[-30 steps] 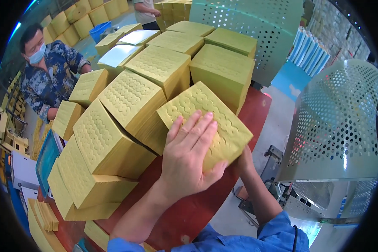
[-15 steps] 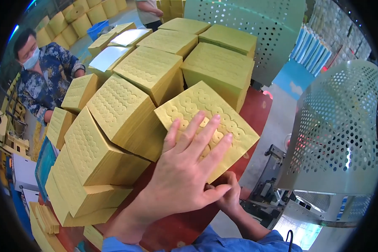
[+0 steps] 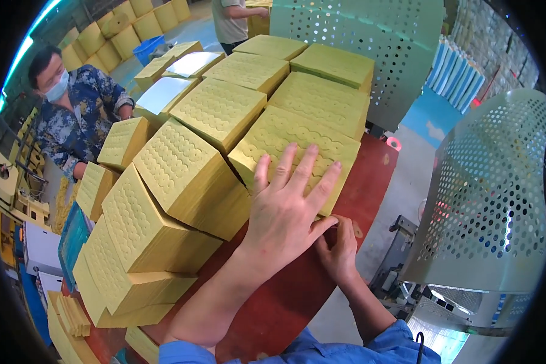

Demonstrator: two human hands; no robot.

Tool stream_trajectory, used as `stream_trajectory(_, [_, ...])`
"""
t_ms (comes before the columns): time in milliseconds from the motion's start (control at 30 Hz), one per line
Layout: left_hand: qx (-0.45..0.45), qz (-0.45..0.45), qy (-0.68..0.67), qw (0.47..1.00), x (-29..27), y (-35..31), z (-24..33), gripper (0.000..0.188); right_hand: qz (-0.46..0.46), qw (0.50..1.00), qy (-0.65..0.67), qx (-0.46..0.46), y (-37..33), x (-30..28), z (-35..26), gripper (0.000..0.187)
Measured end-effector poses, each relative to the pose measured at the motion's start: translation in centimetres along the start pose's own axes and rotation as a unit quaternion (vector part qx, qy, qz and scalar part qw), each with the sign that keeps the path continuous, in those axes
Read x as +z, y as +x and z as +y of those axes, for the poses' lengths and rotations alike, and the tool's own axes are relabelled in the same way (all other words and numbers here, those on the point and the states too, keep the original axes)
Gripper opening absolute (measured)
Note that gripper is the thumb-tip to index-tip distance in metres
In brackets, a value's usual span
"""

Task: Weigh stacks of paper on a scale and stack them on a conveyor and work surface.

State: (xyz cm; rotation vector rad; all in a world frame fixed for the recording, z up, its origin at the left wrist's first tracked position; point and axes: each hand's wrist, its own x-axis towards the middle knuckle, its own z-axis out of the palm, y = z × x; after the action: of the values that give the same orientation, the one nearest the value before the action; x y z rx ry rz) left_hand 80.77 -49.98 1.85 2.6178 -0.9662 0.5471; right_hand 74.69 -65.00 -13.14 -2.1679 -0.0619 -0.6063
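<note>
A stack of yellow embossed paper sheets point(image 3: 327, 142) sits at the near right end of a group of similar stacks, up against the stack behind it. On its top sheet, stamped with rows of round scalloped marks, my left hand point(image 3: 291, 203) lies with fingers spread. The left thumb reaches over the near corner. Just below that corner my right hand point(image 3: 338, 249) has its fingers curled up against the stack's near edge; part of its grip is hidden. The red tabletop point(image 3: 273, 303) shows underneath.
Several more yellow paper stacks point(image 3: 176, 164) fill the table to the left. A masked person point(image 3: 82, 121) stands beyond them, and another person point(image 3: 232, 21) is at the back. Perforated metal machine guards point(image 3: 491, 194) rise on the right. Yellow rolls point(image 3: 124, 39) stand far left.
The stack under my hands has moved away from me and now lines up against the stack behind it, no longer turned corner-out. Both hands moved with it, and the view shifted slightly.
</note>
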Motion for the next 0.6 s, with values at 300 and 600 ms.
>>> stream_trajectory(300, [-0.001,0.012,0.016,1.000,0.1,0.1,0.0,0.086,0.007,1.000,0.019,0.014,-0.2,0.2,0.8,0.041])
stream_trajectory(600, [-0.025,0.057,-0.024,0.998,-3.8,-5.0,2.7,0.080,0.055,0.994,0.074,-0.060,-2.9,-2.0,-2.1,0.032])
